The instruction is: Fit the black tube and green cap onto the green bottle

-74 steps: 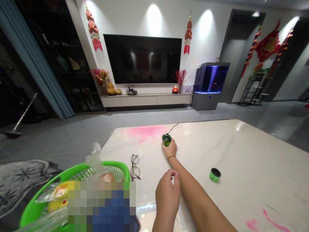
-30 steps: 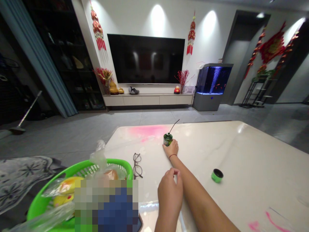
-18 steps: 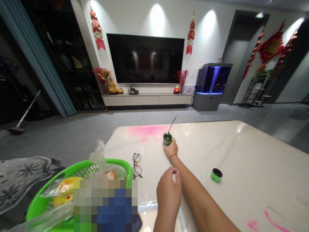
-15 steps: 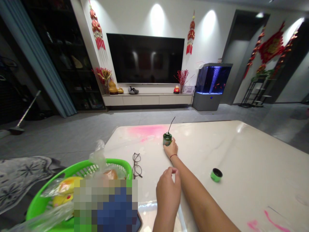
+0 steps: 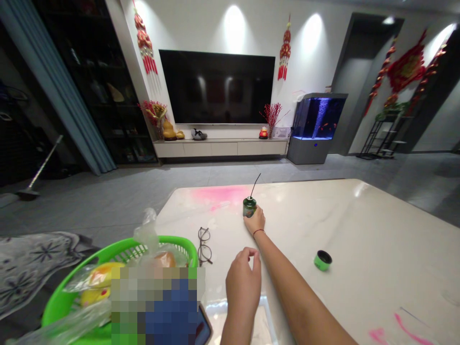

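Note:
At the far side of the table, my right hand (image 5: 255,220) is closed around a small dark green diffuser bottle (image 5: 248,206). The bottle stands upright, and one thin dark stick (image 5: 255,185) leans out of its neck. Closer to me, my left hand (image 5: 242,275) hovers above the table with fingers curled toward the thumb; nothing shows in it. To the right lies a short green ring-shaped piece (image 5: 323,261) with a dark inside, apart from both hands.
A pair of glasses (image 5: 205,246) lies left of my hands. Beside it is a green basket (image 5: 72,282) with plastic-wrapped items, partly hidden by a blurred patch. A dark-edged device (image 5: 204,328) shows near the basket. Pink stains mark the pale table (image 5: 359,225).
My left hand has shifted slightly left, away from the right forearm. My right hand and the diffuser bottle have stayed in place.

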Tool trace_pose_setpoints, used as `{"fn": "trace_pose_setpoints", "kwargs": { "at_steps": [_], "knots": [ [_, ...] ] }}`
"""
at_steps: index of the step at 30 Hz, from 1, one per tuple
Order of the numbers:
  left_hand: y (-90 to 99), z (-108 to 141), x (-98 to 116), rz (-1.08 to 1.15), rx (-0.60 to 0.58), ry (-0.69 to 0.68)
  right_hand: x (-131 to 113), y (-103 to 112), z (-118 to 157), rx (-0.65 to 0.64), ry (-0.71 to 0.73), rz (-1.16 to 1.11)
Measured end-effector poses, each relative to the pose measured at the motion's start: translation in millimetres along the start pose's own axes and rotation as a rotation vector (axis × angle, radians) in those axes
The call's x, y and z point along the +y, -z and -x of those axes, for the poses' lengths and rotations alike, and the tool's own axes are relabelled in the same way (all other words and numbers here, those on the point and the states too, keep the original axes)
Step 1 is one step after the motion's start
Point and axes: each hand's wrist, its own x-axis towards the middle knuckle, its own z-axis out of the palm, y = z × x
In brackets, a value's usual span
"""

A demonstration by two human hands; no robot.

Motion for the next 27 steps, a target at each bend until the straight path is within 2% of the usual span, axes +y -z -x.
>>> {"fn": "trace_pose_setpoints", "kwargs": {
  "at_steps": [20, 27],
  "knots": [
    [4.2, -1.9, -3.3, -0.002, 0.012, 0.037, 2.3, 1.8, -1.5, -0.027, 0.013, -0.022],
    [2.7, -2.1, -3.0, 0.034, 0.054, 0.044, 1.8, 2.1, -1.3, -0.037, 0.005, -0.020]
  ]
}}
